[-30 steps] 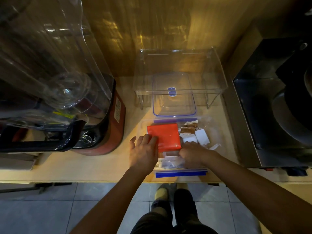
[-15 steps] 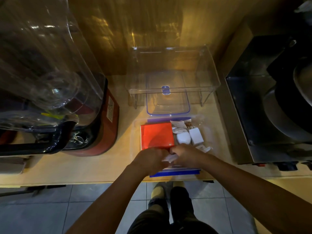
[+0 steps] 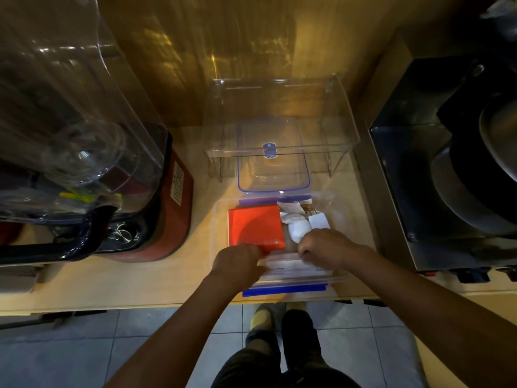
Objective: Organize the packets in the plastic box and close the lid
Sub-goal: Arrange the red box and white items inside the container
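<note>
Both hands have drawn apart since half a second ago, when they met knuckle to knuckle at the near edge of the red packet; a second ago the left hand lay flat on that packet.

Far to the left of the hands stands a blender [image 3: 92, 163], its clear jug over a red base with a dial. It rests on the worktop [image 3: 140, 278], well apart from the box.

The left hand [image 3: 237, 264] sits at the near left corner of the box [image 3: 219, 219], fingers curled down and touching the near edge of the red packet [image 3: 256, 225]. Whether it pinches anything cannot be told, as the fingertips are hidden under the knuckles. The red packet lies flat in the left half of the box, just beyond this hand.

Between the hands, pale packets [image 3: 288, 266] lie blurred along the near side of the box, too smeared to count. A blue clip [image 3: 284, 289] runs along the box's near rim, just nearer the person than both hands.

Beyond the hands, the lid [image 3: 274, 175], clear with a blue rim, lies off the box and partly under a clear shelf [image 3: 344, 135].

The right hand [image 3: 326, 247] is closed into a loose fist over the right half of the box, fingers turned under; what it grips, if anything, cannot be told. Just beyond it lie white packets [image 3: 300, 229] and a brown one [image 3: 306, 205].

Far right of the hands stands a dark steel appliance [image 3: 447, 191].
</note>
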Demonstrator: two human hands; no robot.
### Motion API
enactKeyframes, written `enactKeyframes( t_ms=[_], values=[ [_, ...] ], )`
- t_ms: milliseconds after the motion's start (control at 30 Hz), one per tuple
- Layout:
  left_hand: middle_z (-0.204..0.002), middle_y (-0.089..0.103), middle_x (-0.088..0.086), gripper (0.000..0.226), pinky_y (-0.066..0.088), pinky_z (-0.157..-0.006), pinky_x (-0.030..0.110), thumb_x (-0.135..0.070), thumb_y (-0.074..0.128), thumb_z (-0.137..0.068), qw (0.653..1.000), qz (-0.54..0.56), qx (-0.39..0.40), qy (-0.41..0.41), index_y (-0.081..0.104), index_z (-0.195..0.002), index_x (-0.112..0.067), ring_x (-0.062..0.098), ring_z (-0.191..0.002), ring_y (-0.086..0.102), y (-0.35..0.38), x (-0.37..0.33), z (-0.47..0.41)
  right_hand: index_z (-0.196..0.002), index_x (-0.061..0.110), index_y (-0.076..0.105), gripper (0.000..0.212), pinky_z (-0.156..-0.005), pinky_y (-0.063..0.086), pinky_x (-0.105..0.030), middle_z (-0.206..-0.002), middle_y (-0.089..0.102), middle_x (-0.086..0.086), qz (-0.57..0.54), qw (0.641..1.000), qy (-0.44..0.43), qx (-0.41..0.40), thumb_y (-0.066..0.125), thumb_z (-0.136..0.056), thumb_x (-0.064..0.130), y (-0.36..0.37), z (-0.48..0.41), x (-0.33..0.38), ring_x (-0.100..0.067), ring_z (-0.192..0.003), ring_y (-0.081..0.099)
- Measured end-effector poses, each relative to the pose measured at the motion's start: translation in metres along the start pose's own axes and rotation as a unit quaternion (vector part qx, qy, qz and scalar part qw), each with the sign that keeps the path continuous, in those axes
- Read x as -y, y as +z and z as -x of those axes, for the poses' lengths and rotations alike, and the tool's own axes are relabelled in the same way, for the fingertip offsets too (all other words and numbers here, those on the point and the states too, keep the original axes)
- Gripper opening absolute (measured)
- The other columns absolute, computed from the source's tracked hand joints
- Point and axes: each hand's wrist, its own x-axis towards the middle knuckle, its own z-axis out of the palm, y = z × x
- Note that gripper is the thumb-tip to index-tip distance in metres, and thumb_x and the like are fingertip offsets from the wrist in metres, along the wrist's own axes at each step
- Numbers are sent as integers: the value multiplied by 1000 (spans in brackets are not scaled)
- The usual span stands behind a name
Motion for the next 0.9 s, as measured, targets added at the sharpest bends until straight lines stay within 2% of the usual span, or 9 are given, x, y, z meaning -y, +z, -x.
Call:
enactKeyframes(
  t_ms=[100,167,233,333,467,567,733,833,900],
  values=[
    [-108,68,8,27,52,-80,35,-35,51,-92,999,-5,-27,39,60,-112,-20,25,-93,64,4,-10,-4,-84,7,66,16,-66,48,-32,-87,67,-11,6,1000,-28,-8,51,-86,8,9,-5,13,-23,-77,61],
    [-101,70,9,22,53,-79,35,-27,49,-93,998,1,-37,45,65,-103,-16,24,-88,65,6,-14,-9,-79,16,60,16,-55,36,-24,-81,61,-4,-13,999,-32,-8,49,-90,14,13,-8,23,-13,-67,54],
    [-99,71,8,24,53,-83,37,-25,49,-93,999,4,-26,19,69,-100,-15,24,-89,65,6,-15,-16,-73,23,52,18,-55,32,-24,-80,58,-2,-48,998,-39,-1,49,-90,19,15,-12,28,-10,-65,49],
    [-101,70,10,26,52,-85,38,-28,49,-93,1000,-19,-16,-8,67,-102,-12,26,-92,66,8,-14,-20,-82,21,56,3,-64,39,-28,-91,62,-3,-19,999,-32,6,55,-86,22,9,-8,23,-18,-78,55],
    [-103,70,9,25,52,-86,38,-28,49,-93,999,-22,-18,-14,65,-105,-14,24,-93,65,12,-8,-18,-110,13,59,26,-71,46,-32,-108,64,-7,128,991,21,27,62,-84,16,-2,5,0,-23,-94,62],
    [-99,70,8,30,52,-80,33,-33,45,-95,1000,-21,-18,12,66,-104,-14,22,-88,65,12,-8,-17,-112,9,59,27,-73,47,-35,-111,64,-12,185,982,20,24,58,-85,6,1,7,-1,-27,-97,64],
    [-100,70,3,40,48,-73,28,-52,48,-88,995,-69,-14,76,63,-106,-19,18,-86,65,10,-6,-15,-93,6,62,10,-71,49,-33,-95,64,-14,79,995,-59,27,56,-85,5,9,0,8,-23,-82,60],
    [-105,69,3,36,50,-75,29,-45,53,-88,988,-99,-39,109,59,-115,-21,20,-89,65,6,-1,-10,-87,11,61,5,-64,40,-28,-83,57,-6,3,998,-65,28,57,-85,11,12,-3,11,-18,-76,53],
    [-102,69,4,30,53,-74,32,-34,47,-92,980,-127,-68,140,55,-118,-22,22,-85,65,4,-1,-6,-99,12,60,16,-59,39,-27,-92,63,-7,-6,999,-40,10,57,-85,17,12,-3,10,-19,-78,56]
  ],
)
